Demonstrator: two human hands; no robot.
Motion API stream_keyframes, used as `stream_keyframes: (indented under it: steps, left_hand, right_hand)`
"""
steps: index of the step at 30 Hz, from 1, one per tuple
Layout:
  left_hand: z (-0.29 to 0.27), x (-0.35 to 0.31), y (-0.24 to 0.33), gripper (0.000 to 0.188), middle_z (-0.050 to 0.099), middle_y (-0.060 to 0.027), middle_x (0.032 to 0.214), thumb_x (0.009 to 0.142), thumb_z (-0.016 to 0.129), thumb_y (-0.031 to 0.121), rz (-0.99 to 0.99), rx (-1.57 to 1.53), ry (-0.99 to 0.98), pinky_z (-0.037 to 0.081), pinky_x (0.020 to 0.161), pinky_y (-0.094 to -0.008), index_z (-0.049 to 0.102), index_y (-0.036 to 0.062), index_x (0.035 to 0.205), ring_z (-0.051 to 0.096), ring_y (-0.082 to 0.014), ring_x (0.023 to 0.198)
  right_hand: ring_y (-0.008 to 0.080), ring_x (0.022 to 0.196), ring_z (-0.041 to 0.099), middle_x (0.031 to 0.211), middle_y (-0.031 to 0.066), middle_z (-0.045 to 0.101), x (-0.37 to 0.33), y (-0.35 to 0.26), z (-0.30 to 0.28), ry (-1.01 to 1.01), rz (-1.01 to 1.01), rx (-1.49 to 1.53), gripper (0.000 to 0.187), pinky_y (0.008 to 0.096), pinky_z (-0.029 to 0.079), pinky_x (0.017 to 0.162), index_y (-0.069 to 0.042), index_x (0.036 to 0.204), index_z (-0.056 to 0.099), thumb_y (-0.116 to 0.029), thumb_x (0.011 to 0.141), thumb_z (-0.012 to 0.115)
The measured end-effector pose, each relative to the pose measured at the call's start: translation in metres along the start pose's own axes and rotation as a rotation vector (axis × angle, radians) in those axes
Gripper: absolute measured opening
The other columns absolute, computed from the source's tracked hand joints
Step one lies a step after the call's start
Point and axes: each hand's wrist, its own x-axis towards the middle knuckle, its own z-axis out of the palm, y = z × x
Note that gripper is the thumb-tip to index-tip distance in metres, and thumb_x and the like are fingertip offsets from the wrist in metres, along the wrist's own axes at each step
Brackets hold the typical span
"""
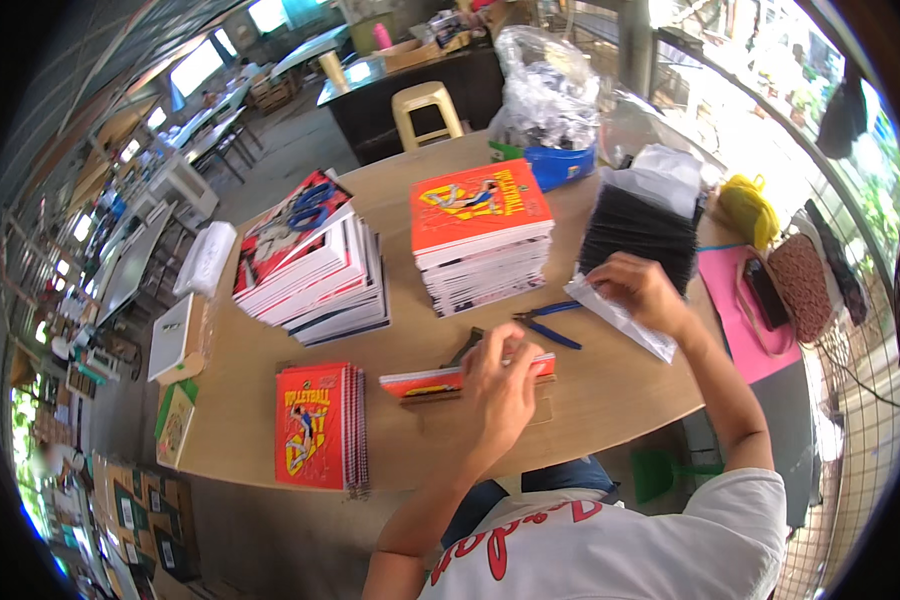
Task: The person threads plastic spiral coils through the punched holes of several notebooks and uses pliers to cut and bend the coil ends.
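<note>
Left hand (500, 388) bent over the orange-edged booklet (410, 384), which sits near the table's front edge with its narrow side facing up, a brown strip (425, 399) along its near side; fingers curled, and we can't tell whether they pinch it or only rest there. Right hand (642, 290) has fingers bent at the upper end of a white plastic wrapper (625, 320), by the black coils (638, 235); we can't tell if anything is grasped. We'd judge the step as fetching a coil for binding, with the booklet not yet bound. Next move, we think, calls for separating one coil, keeping the booklet steady, and lining the coil's tip up with the edge holes. Moving outward, we have blue-handled pliers (555, 330) between booklet and coils, a tall stack of orange booklets (482, 215) beyond, and spiral-edged booklets (308, 425) to the left. Behind those, a leaning stack (315, 270) carries a blue-handled tool (311, 205). Farther out: pink sheet (722, 300) at right, filled clear bag (545, 95) at the far edge, cream stool (425, 112) past the table (235, 410).
</note>
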Motion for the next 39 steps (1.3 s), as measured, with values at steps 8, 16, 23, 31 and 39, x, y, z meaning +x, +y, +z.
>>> stream_keyframes:
  steps: [8, 16, 23, 31, 39]
  left_hand:
    - [-0.004, 0.000, 0.011, 0.012, 0.066, -0.0049, 0.095, 0.091, 0.070, 0.013, -0.062, 0.028, 0.025, 0.044, 0.088, -0.0415, 0.064, 0.0106, 0.101, 0.064, -0.0286, 0.090]
    - [-0.007, -0.003, 0.014, 0.013, 0.066, -0.0029, 0.095, 0.091, 0.072, 0.015, -0.046, 0.051, 0.000, 0.041, 0.089, -0.0399, 0.064, 0.0103, 0.101, 0.063, -0.0250, 0.090]
    - [-0.009, -0.004, 0.014, 0.014, 0.065, -0.0026, 0.095, 0.091, 0.072, 0.016, -0.029, 0.034, 0.001, 0.041, 0.089, -0.0403, 0.064, 0.0102, 0.101, 0.063, -0.0246, 0.089]
    - [-0.006, -0.004, 0.014, 0.014, 0.065, -0.0035, 0.094, 0.091, 0.072, 0.016, -0.048, 0.026, 0.017, 0.041, 0.088, -0.0404, 0.063, 0.0103, 0.100, 0.063, -0.0258, 0.088]
    - [-0.002, -0.008, 0.005, 0.013, 0.062, -0.0021, 0.089, 0.090, 0.073, 0.014, 0.046, 0.026, 0.068, 0.042, 0.082, -0.0393, 0.063, 0.0139, 0.099, 0.063, -0.0243, 0.083]
  right_hand:
    - [0.0212, 0.081, 0.068, 0.094, 0.0127, 0.073, -0.020, -0.042, 0.035, 0.015, 0.145, 0.463, 0.020, 0.0341, 0.054, 0.074, -0.004, 0.113, 0.076, -0.007, 0.094, 0.069]
    - [0.0261, 0.089, 0.067, 0.094, 0.0085, 0.073, -0.016, -0.049, 0.050, 0.042, 0.065, 0.458, 0.018, 0.0363, 0.054, 0.074, -0.009, 0.104, 0.078, -0.005, 0.086, 0.077]
    - [0.0265, 0.091, 0.066, 0.098, 0.0063, 0.073, -0.018, -0.046, 0.046, -0.038, -0.005, 0.542, 0.017, 0.0374, 0.052, 0.085, -0.007, 0.100, 0.075, -0.002, 0.084, 0.077]
    - [0.0288, 0.085, 0.069, 0.100, 0.0140, 0.068, -0.020, -0.061, 0.043, -0.232, 0.133, 0.291, 0.019, 0.0380, 0.055, 0.068, -0.002, 0.105, 0.067, -0.007, 0.089, 0.076]
    - [0.0348, 0.084, 0.066, 0.100, 0.0094, 0.063, -0.021, -0.081, 0.042, -0.098, 0.052, 0.149, 0.021, 0.0444, 0.053, 0.069, -0.005, 0.103, 0.066, -0.019, 0.088, 0.075]
